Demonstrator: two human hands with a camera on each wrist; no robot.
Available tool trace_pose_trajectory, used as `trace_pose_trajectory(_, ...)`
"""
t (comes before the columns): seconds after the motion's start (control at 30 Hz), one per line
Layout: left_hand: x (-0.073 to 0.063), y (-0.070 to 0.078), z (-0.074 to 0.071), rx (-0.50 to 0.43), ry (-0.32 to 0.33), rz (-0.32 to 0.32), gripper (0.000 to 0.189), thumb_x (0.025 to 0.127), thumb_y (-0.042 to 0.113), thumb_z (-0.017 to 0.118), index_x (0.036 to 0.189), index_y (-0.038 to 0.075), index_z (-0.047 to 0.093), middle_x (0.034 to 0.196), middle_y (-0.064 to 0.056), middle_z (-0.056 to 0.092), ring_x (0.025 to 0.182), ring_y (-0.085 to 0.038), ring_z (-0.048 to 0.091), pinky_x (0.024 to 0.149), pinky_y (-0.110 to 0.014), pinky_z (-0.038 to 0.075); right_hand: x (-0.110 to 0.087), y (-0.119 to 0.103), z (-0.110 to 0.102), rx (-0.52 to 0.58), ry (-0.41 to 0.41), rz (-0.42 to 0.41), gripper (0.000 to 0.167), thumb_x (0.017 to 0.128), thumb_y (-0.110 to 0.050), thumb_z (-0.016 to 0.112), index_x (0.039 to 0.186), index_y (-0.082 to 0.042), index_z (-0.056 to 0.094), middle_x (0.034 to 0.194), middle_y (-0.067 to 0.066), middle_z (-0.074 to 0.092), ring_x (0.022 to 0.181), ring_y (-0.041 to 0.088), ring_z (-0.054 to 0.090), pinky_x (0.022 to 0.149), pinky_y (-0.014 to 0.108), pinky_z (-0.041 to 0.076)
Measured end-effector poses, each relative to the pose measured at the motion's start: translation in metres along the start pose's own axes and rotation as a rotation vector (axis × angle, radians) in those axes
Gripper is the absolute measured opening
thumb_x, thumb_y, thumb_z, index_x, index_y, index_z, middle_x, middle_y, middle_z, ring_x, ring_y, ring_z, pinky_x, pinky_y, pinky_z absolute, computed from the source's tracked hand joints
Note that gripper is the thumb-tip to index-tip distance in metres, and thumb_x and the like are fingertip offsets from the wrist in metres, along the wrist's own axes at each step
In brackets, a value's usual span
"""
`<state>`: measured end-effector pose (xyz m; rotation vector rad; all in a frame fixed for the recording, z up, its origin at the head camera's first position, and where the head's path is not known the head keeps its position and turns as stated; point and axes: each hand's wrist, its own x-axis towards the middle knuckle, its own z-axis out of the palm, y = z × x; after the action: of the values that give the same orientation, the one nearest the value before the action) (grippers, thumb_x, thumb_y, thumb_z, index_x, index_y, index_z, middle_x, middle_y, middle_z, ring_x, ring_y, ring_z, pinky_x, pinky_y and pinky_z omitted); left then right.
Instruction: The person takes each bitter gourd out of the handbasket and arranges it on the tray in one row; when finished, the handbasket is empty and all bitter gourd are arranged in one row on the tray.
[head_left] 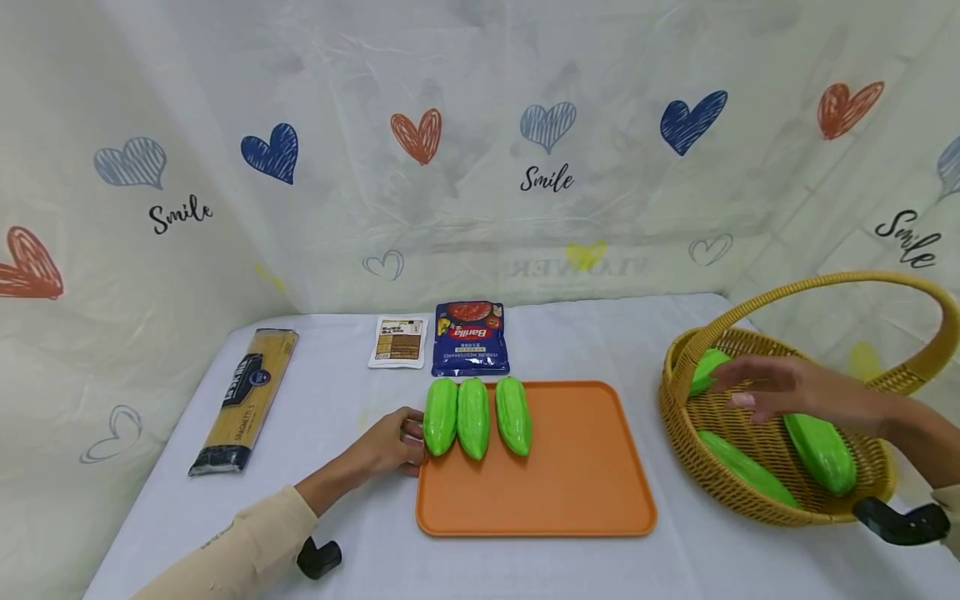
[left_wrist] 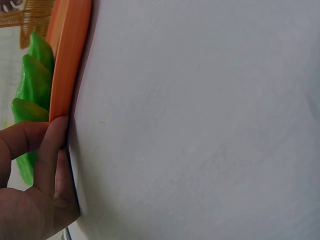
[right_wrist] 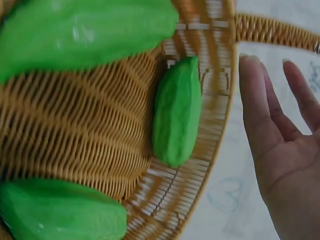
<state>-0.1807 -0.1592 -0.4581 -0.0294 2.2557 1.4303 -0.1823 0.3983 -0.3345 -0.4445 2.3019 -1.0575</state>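
My left hand (head_left: 393, 442) grips the left rim of an orange tray (head_left: 570, 492), its fingers beside the leftmost vegetable. Three glossy green, ridged, cucumber-like vegetables (head_left: 472, 417) lie side by side across the tray's upper left, tips slightly over the back rim. Over the wicker basket (head_left: 678, 442) on the right hovers my right hand (head_left: 810, 392), holding nothing, fingers loosely extended. Inside the basket lie three more green vegetables (right_wrist: 177, 112), one at the back, one at the front left and one on the right. The left wrist view shows fingertips (left_wrist: 60, 122) against the tray's edge.
A spaghetti pack (head_left: 246, 400) lies on the left of the white-covered table (head_left: 345, 517). Behind the tray are a blue Barilla pouch (head_left: 471, 337) and a small white-and-brown packet (head_left: 399, 342). The basket's tall handle (head_left: 825, 283) arches above the right forearm. A heart-printed curtain (head_left: 480, 217) hangs behind.
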Motion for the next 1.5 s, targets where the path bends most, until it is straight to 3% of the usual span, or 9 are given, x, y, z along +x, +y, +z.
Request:
trace_pose_trajectory(0.1, 0.000, 0.001, 0.000, -0.001, 0.002, -0.004, 0.068, 0.078, -0.003, 0.073, 0.140, -0.002, 0.047, 0.114, -0.015, 0.057, 0.094, -0.022, 0.062, 0.069, -0.034, 0.065, 0.002, 0.004, -0.009, -0.045, 0.057, 0.052, 0.057, 0.104, -0.026, 0.048, 0.153, -0.002, 0.030, 0.148, 0.030, 0.040, 0.108, 0.005, 0.063, 0.080, 0.036, 0.060)
trace_pose_trajectory(0.37, -0.001, 0.002, -0.001, 0.006, 0.001, -0.004, 0.069, 0.078, -0.005, 0.073, 0.141, -0.003, 0.045, 0.117, -0.016, 0.057, 0.096, -0.023, 0.063, 0.070, -0.034, 0.065, 0.014, 0.011, -0.025, -0.066, 0.083, 0.100, 0.066, 0.104, -0.032, 0.051, 0.156, -0.002, 0.024, 0.148, 0.032, 0.039, 0.110, 0.007, 0.064, 0.087, 0.035, 0.062)
trace_pose_trajectory(0.5, -0.001, 0.000, 0.000, 0.007, 0.008, -0.010, 0.070, 0.077, -0.005, 0.073, 0.141, -0.003, 0.045, 0.117, -0.016, 0.057, 0.096, -0.022, 0.063, 0.070, -0.034, 0.065, 0.023, 0.018, -0.029, -0.055, 0.073, 0.099, 0.067, 0.104, -0.032, 0.052, 0.156, -0.002, 0.023, 0.150, 0.036, 0.035, 0.120, 0.025, 0.062, 0.091, 0.042, 0.061)
trace_pose_trajectory(0.6, 0.000, 0.000, 0.000, 0.007, 0.008, -0.011, 0.070, 0.077, -0.005, 0.073, 0.141, -0.003, 0.045, 0.117, -0.016, 0.058, 0.095, -0.022, 0.064, 0.070, -0.034, 0.065, 0.029, 0.025, -0.031, -0.035, 0.031, 0.097, 0.070, 0.104, -0.029, 0.052, 0.158, 0.000, 0.017, 0.153, 0.040, 0.025, 0.130, 0.043, 0.052, 0.094, 0.049, 0.059)
trace_pose_trajectory(0.73, -0.001, 0.000, 0.001, 0.004, 0.004, -0.005, 0.069, 0.077, -0.006, 0.072, 0.141, -0.004, 0.045, 0.117, -0.016, 0.057, 0.094, -0.022, 0.064, 0.070, -0.034, 0.065, 0.034, 0.032, -0.032, -0.017, -0.018, 0.119, 0.076, 0.104, -0.028, 0.052, 0.158, 0.002, 0.008, 0.154, 0.043, 0.014, 0.135, 0.055, 0.039, 0.097, 0.055, 0.056)
trace_pose_trajectory(0.97, -0.001, 0.000, 0.001, 0.003, 0.009, -0.005, 0.068, 0.077, -0.005, 0.072, 0.140, -0.003, 0.046, 0.116, -0.015, 0.057, 0.093, -0.022, 0.063, 0.069, -0.035, 0.065, 0.040, 0.039, -0.035, -0.019, -0.004, 0.161, 0.081, 0.103, -0.032, 0.053, 0.158, 0.003, 0.004, 0.149, 0.045, 0.023, 0.133, 0.056, 0.041, 0.097, 0.058, 0.055)
trace_pose_trajectory(1.23, -0.002, 0.000, 0.000, 0.000, -0.005, -0.001, 0.068, 0.078, -0.005, 0.071, 0.140, -0.004, 0.045, 0.117, -0.016, 0.057, 0.094, -0.023, 0.063, 0.069, -0.035, 0.065, 0.048, 0.046, -0.035, -0.021, -0.026, 0.167, 0.083, 0.104, -0.032, 0.051, 0.158, 0.005, -0.001, 0.150, 0.046, 0.017, 0.135, 0.058, 0.037, 0.099, 0.060, 0.054)
trace_pose_trajectory(1.43, -0.002, 0.001, 0.000, -0.004, -0.008, -0.003, 0.068, 0.078, -0.005, 0.071, 0.140, -0.004, 0.045, 0.116, -0.017, 0.057, 0.094, -0.022, 0.064, 0.069, -0.035, 0.065, 0.056, 0.050, -0.032, -0.002, -0.017, 0.172, 0.083, 0.104, -0.031, 0.053, 0.158, 0.004, 0.001, 0.153, 0.044, 0.018, 0.134, 0.054, 0.042, 0.100, 0.058, 0.054)
trace_pose_trajectory(1.5, -0.001, 0.001, 0.000, -0.003, -0.005, -0.007, 0.068, 0.078, -0.005, 0.072, 0.140, -0.003, 0.045, 0.117, -0.016, 0.057, 0.094, -0.022, 0.064, 0.069, -0.035, 0.065, 0.059, 0.050, -0.031, -0.003, 0.001, 0.169, 0.082, 0.103, -0.032, 0.053, 0.158, 0.005, 0.004, 0.147, 0.044, 0.030, 0.130, 0.050, 0.049, 0.098, 0.055, 0.056)
